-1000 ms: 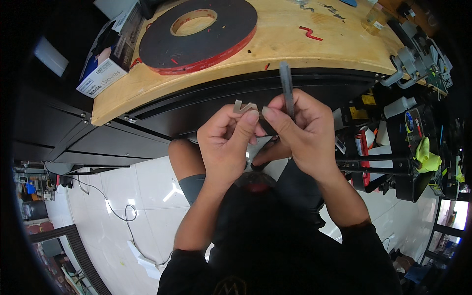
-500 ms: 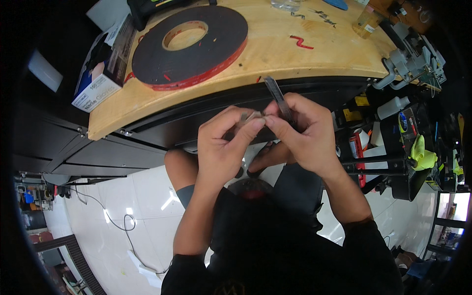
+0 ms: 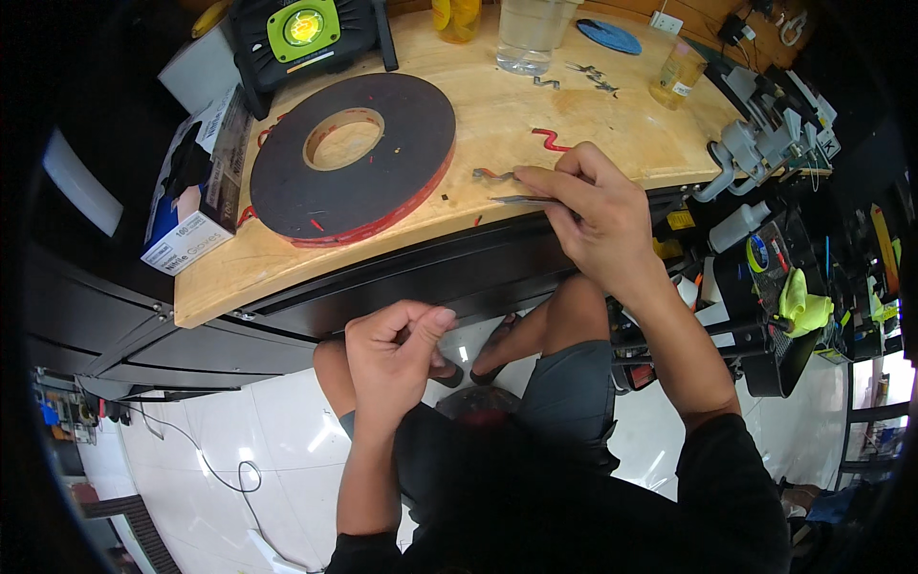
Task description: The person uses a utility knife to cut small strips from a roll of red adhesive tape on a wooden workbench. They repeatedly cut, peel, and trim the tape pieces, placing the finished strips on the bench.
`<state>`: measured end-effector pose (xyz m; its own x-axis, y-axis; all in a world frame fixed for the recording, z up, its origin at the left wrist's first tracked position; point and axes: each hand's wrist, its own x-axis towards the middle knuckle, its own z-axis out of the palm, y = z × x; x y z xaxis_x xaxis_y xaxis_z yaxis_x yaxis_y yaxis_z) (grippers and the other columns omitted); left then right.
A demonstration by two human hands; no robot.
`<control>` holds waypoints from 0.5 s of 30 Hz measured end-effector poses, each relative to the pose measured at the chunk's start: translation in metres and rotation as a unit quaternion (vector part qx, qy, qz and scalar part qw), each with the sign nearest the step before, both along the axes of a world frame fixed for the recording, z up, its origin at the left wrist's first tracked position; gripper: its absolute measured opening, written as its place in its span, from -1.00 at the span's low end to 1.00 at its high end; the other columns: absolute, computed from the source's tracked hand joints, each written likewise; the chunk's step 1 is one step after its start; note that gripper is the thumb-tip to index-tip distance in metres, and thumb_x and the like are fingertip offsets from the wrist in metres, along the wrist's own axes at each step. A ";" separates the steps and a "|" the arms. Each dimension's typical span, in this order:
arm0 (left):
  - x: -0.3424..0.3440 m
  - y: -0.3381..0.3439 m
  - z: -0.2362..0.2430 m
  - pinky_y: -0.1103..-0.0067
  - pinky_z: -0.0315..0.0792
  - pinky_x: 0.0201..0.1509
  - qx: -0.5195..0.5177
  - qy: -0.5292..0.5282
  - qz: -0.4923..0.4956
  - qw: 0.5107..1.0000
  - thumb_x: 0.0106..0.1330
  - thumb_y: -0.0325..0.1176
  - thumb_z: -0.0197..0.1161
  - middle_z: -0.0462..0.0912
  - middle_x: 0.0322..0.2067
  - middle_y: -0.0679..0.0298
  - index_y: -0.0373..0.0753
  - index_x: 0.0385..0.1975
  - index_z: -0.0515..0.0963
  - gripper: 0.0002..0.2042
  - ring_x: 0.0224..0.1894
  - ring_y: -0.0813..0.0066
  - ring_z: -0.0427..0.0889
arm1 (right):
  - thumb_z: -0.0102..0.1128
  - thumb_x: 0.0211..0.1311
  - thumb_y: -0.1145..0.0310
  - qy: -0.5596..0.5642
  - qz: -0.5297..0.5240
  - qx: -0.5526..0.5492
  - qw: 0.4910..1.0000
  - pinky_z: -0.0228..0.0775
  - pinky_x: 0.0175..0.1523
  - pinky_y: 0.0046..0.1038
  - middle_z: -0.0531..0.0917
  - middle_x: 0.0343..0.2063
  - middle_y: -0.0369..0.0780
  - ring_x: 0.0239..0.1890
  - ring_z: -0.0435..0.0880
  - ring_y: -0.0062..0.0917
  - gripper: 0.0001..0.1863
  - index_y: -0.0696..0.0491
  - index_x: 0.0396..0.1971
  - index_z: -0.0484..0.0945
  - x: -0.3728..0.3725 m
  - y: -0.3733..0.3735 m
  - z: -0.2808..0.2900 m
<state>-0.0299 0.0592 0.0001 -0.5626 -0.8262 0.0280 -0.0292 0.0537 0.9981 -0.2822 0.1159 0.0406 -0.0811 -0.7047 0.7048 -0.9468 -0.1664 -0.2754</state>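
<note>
Tool (image 3: 517,199) in right hand (image 3: 602,212), zigzag strip (image 3: 491,175) at fingertips

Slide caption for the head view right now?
Right hand grips a thin grey tool, a small bent strip beside it, at the edge of a wooden bench; left hand held apart.

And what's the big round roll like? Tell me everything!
The big roll lies flat on the wooden bench near its front edge. It looks like tape: dark-grey face, red outer rim, tan cardboard-like core around an open hole. A red scrap lies on top; the left hand and right hand don't touch it.
</note>
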 end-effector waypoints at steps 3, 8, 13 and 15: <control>0.003 -0.006 -0.008 0.68 0.54 -0.62 -0.018 0.024 0.000 1.000 0.34 -0.43 0.37 0.58 -0.62 0.30 -0.44 -0.50 0.67 -0.79 -0.64 0.69 0.52 | 0.36 -0.08 0.63 -0.045 -0.019 -0.025 0.999 0.49 -0.37 -0.40 0.50 -0.41 -0.26 -0.45 0.62 -0.41 -0.62 -0.01 -0.19 0.72 0.004 0.005 -0.004; -0.013 -0.005 -0.002 0.68 0.55 -0.64 -0.157 -0.027 -0.029 0.987 0.34 -0.41 0.35 0.62 -0.44 0.19 -0.49 -0.54 0.62 -0.74 -0.52 0.59 0.60 | 0.37 -0.06 0.63 -0.042 -0.038 -0.037 0.998 0.49 -0.36 -0.41 0.51 -0.39 -0.23 -0.45 0.62 -0.39 -0.65 0.03 -0.19 0.71 0.012 0.013 -0.010; -0.004 0.000 0.005 0.63 0.56 -0.45 -0.044 -0.103 -0.046 0.993 0.30 -0.42 0.38 0.65 -0.28 0.17 -0.40 -0.24 0.71 -0.84 -0.30 0.49 0.67 | 0.37 0.00 0.64 -0.116 -0.016 -0.042 0.992 0.50 -0.37 -0.42 0.52 -0.38 -0.19 -0.44 0.63 -0.36 -0.69 0.06 -0.20 0.69 0.022 0.026 -0.007; -0.014 0.010 0.004 0.59 0.54 -0.25 -0.156 -0.076 -0.056 0.983 0.27 -0.42 0.41 0.64 -0.21 0.18 -0.36 -0.07 0.65 -0.73 -0.19 0.48 0.64 | 0.37 0.03 0.63 -0.125 0.021 -0.024 0.992 0.50 -0.39 -0.44 0.52 -0.38 -0.18 -0.45 0.63 -0.35 -0.72 0.08 -0.21 0.68 0.034 0.038 -0.015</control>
<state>-0.0441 0.0697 0.0045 -0.6666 -0.7239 0.1778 -0.1540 0.3672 0.9173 -0.2478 0.1538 0.0254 -0.2287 -0.6767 0.6999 -0.8424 -0.2228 -0.4907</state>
